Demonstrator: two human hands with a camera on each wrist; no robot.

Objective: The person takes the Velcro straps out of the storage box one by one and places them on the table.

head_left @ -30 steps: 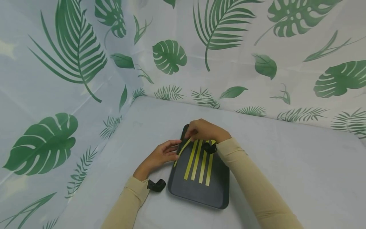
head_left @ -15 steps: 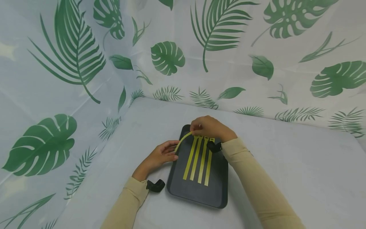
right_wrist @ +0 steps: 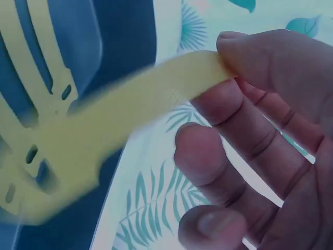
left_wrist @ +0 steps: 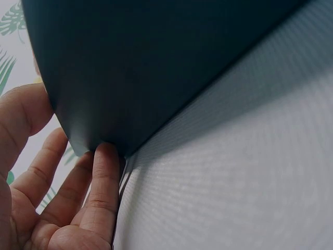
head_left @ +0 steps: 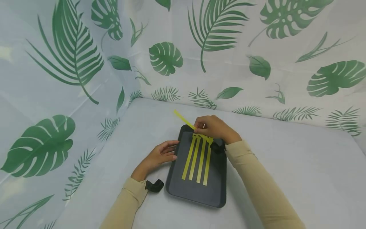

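Note:
My right hand point(head_left: 213, 127) pinches a thin yellow strap point(head_left: 184, 119) between thumb and forefinger above the far end of a dark tray point(head_left: 197, 197). One end of this strap points up and left past the tray's far rim. In the right wrist view, the strap point(right_wrist: 151, 99) runs from the fingertips to a wider, blurred part over slotted heads. On the tray lie several similar yellow straps point(head_left: 194, 159) side by side, slotted heads at the far end. My left hand point(head_left: 155, 159) touches the tray's left side, fingers fairly straight; the left wrist view shows fingertips against its outer wall point(left_wrist: 130, 67).
The tray stands on a table with a white cover point(head_left: 286, 159). Leaf-printed sheets point(head_left: 223, 63) rise behind and to the left. Black wrist cameras sit on the left wrist point(head_left: 155, 186) and the right wrist point(head_left: 218, 147).
My right hand has moved slightly right, drawing the strap off the tray's left side and away from my left fingers. Its free end has swung up beyond the far rim. The left hand stays.

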